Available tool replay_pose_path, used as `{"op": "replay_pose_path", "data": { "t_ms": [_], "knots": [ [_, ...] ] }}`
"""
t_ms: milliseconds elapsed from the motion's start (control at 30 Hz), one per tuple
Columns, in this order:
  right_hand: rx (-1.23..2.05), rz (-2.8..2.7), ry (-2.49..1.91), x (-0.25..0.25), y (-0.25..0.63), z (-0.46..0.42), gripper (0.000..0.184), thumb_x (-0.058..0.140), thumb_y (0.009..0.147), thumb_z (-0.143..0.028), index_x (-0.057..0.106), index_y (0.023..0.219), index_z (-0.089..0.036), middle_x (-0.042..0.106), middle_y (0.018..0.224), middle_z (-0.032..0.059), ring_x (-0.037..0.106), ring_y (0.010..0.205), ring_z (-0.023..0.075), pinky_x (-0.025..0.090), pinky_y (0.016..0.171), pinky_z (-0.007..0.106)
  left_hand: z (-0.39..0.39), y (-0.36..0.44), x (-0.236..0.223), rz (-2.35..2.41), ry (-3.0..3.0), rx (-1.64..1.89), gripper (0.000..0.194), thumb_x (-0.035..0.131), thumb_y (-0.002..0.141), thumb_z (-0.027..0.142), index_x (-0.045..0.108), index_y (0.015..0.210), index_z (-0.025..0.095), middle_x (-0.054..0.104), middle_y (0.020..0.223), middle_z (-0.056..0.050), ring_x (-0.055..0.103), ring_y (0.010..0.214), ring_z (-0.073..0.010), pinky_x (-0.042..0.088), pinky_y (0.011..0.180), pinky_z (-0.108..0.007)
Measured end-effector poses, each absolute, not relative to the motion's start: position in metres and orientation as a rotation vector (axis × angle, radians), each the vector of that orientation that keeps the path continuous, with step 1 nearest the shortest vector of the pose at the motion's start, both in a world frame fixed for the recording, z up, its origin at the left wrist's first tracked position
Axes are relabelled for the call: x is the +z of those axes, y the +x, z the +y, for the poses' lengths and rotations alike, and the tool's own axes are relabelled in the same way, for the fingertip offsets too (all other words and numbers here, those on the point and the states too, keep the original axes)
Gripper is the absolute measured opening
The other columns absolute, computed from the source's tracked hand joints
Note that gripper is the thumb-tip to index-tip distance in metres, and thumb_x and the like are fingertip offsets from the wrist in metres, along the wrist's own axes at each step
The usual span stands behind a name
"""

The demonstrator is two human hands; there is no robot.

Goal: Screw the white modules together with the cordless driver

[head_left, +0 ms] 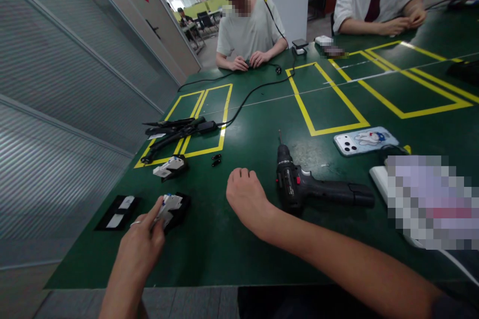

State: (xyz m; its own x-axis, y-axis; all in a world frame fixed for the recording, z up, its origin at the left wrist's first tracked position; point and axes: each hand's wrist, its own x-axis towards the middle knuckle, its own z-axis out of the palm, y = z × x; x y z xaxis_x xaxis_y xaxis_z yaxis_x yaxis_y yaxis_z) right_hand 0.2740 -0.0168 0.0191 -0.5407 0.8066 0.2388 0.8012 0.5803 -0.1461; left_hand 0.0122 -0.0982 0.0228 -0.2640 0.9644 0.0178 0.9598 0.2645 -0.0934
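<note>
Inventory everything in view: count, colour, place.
Parts: two, white-and-black, left
Pouch: one, black, left of nearer part
Small pieces: two, black, right of farther part
Bundle: one, black, beyond the parts
Black cables: at least two, far side
Drill: one, black, right of centre
Phone: one, pale blue, beyond drill's grip
Blurred item: one, pale, right
Tape outlines: several, yellow, on table
Table: one, green, centre
Partition: one, grey, left
People: two, pale tops, across table; at least one more behind
Left hand: one, bare, touching nearer part
Right hand: one, bare, left of drill
</note>
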Motion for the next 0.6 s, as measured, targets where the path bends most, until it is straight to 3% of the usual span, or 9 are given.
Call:
{"op": "replay_pose_path", "data": {
  "t_ms": [67, 133, 200, 300, 500, 600],
  "knots": [
    [0.028, -2.493, -1.467, 0.014, 0.250, -0.010, 0.021, 0.055, 0.088, -0.005, 0.062, 0.103, 0.007, 0.044, 0.099, 0.0255, 0.045, 0.085, 0.0334, 0.044, 0.067, 0.041, -0.098, 0.006, 0.022, -2.438, -1.934, 0.149, 0.053, 0.032, 0.092, 0.029, 0.032, 0.144, 0.020, 0.060, 0.103, -0.012, 0.062, 0.079, -0.0223, 0.047, 0.071, -0.032],
    [0.016, -2.422, -1.560, 0.006, 0.228, 0.001, 0.030, 0.050, 0.091, -0.005, 0.056, 0.114, 0.012, 0.041, 0.107, 0.0303, 0.044, 0.091, 0.0360, 0.044, 0.072, 0.044, -0.096, 0.000, 0.021, -2.432, -1.974, 0.177, 0.053, 0.033, 0.092, 0.030, 0.033, 0.144, 0.021, 0.060, 0.102, -0.012, 0.062, 0.080, -0.0226, 0.047, 0.071, -0.032],
    [-0.006, -2.358, -1.540, -0.006, 0.211, 0.014, 0.037, 0.040, 0.097, -0.006, 0.046, 0.130, 0.009, 0.035, 0.119, 0.0296, 0.041, 0.100, 0.0354, 0.044, 0.078, 0.044, -0.095, -0.001, 0.018, -2.438, -1.950, 0.150, 0.053, 0.033, 0.092, 0.030, 0.033, 0.144, 0.020, 0.060, 0.104, -0.013, 0.062, 0.082, -0.0235, 0.047, 0.073, -0.033],
    [-0.017, -2.338, -1.388, -0.025, 0.198, 0.030, 0.039, 0.038, 0.101, -0.010, 0.041, 0.138, 0.000, 0.029, 0.129, 0.0236, 0.034, 0.111, 0.0324, 0.040, 0.091, 0.043, -0.096, 0.008, 0.012, -2.457, -1.863, 0.101, 0.053, 0.031, 0.093, 0.029, 0.032, 0.144, 0.018, 0.060, 0.109, -0.016, 0.063, 0.083, -0.0253, 0.048, 0.071, -0.035],
    [0.072, -2.221, -1.408, -0.043, 0.194, 0.037, 0.035, 0.036, 0.099, -0.005, 0.046, 0.132, 0.002, 0.036, 0.119, 0.0233, 0.038, 0.102, 0.0303, 0.041, 0.084, 0.040, -0.103, 0.051, -0.004, -2.422, -1.478, -0.205, 0.050, 0.038, 0.091, 0.044, 0.048, 0.135, 0.021, 0.065, 0.101, -0.014, 0.063, 0.081, -0.0287, 0.048, 0.068, -0.037],
    [0.107, -2.199, -1.413, -0.044, 0.194, 0.036, 0.032, 0.039, 0.098, -0.005, 0.048, 0.128, 0.001, 0.039, 0.112, 0.0215, 0.040, 0.096, 0.0290, 0.042, 0.081, 0.039, -0.102, 0.063, -0.010, -2.433, -1.445, -0.371, 0.051, 0.037, 0.091, 0.047, 0.047, 0.134, 0.021, 0.064, 0.104, -0.013, 0.062, 0.089, -0.0294, 0.048, 0.075, -0.039]
  ]
}}
